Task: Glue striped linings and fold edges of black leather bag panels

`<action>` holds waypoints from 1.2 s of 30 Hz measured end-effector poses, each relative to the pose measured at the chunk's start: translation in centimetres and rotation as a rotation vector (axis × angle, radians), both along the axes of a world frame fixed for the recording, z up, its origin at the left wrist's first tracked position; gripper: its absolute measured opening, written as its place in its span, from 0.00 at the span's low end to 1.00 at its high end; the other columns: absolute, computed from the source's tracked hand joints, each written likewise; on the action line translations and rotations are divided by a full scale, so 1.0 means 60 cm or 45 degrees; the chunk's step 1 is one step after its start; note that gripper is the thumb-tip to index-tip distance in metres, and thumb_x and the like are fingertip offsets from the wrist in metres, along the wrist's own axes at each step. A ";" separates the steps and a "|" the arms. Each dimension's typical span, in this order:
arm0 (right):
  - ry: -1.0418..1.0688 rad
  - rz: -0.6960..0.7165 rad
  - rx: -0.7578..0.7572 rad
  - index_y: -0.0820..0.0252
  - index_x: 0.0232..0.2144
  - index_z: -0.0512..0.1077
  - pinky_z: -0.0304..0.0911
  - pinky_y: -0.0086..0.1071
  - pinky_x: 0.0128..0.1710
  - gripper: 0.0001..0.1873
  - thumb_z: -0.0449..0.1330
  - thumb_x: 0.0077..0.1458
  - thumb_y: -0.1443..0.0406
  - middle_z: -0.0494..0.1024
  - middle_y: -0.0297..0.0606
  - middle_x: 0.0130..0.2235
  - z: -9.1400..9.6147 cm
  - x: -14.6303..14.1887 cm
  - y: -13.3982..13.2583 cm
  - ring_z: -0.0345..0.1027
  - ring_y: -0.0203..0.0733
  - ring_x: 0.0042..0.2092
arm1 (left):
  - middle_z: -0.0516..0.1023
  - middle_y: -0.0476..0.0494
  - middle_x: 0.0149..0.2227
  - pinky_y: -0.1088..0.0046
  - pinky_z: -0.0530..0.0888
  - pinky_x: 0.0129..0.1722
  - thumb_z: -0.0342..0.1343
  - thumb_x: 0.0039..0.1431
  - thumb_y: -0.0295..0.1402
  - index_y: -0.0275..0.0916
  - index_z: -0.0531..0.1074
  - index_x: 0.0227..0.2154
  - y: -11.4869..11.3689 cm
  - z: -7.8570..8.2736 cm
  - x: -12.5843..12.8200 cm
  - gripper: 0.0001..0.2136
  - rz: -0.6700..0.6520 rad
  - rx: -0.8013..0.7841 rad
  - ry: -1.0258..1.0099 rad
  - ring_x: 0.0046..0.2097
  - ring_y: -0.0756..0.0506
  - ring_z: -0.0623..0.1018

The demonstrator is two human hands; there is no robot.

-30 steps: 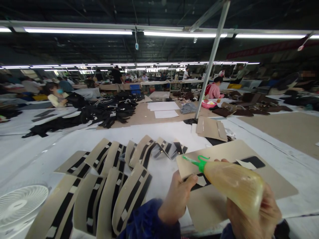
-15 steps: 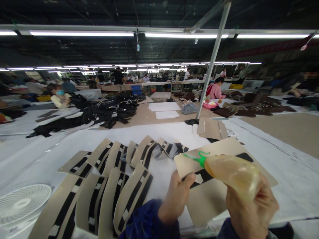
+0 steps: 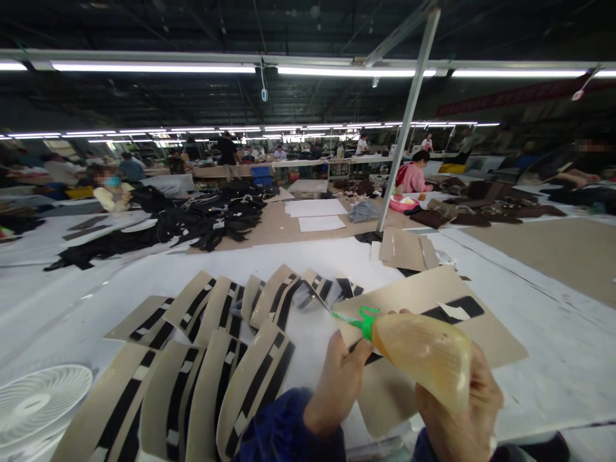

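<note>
My right hand (image 3: 464,407) is wrapped round a soft, translucent glue bottle (image 3: 423,353) with a green nozzle, filled with amber liquid. The bottle is tilted, its tip over the left edge of a beige panel (image 3: 411,295) that carries a black strip (image 3: 462,309) and a white scrap. Gripping that panel's near left side is my left hand (image 3: 344,378), thumb on top. Beneath it lies another beige sheet (image 3: 385,398). To the left, several curved beige panels (image 3: 255,378) with black strips stand in two overlapping rows.
A white fan (image 3: 41,407) is at the lower left. A slanted metal post (image 3: 409,122) rises beyond the panels, with beige pieces (image 3: 409,249) at its foot. Black goods (image 3: 212,212) pile up at the far left; people work at tables behind.
My right hand and the bottle have moved left, carrying the nozzle tip to the panel's left edge. More of the black strip and its white scrap now shows. My left hand keeps its grip.
</note>
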State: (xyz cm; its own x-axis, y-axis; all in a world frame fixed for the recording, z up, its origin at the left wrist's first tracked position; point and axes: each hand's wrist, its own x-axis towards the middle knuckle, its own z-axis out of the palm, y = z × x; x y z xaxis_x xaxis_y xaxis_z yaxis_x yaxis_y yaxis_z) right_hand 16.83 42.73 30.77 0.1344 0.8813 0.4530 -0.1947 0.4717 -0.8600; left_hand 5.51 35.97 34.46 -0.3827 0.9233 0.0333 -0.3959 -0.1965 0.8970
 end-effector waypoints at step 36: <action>0.010 -0.609 0.172 0.61 0.28 0.75 0.64 0.34 0.32 0.17 0.74 0.35 0.61 0.75 0.33 0.28 0.007 0.004 0.078 0.66 0.40 0.30 | 0.82 0.34 0.48 0.63 0.73 0.52 0.61 0.56 0.43 0.32 0.78 0.48 -0.017 -0.037 -0.036 0.22 0.256 -0.291 0.184 0.51 0.35 0.79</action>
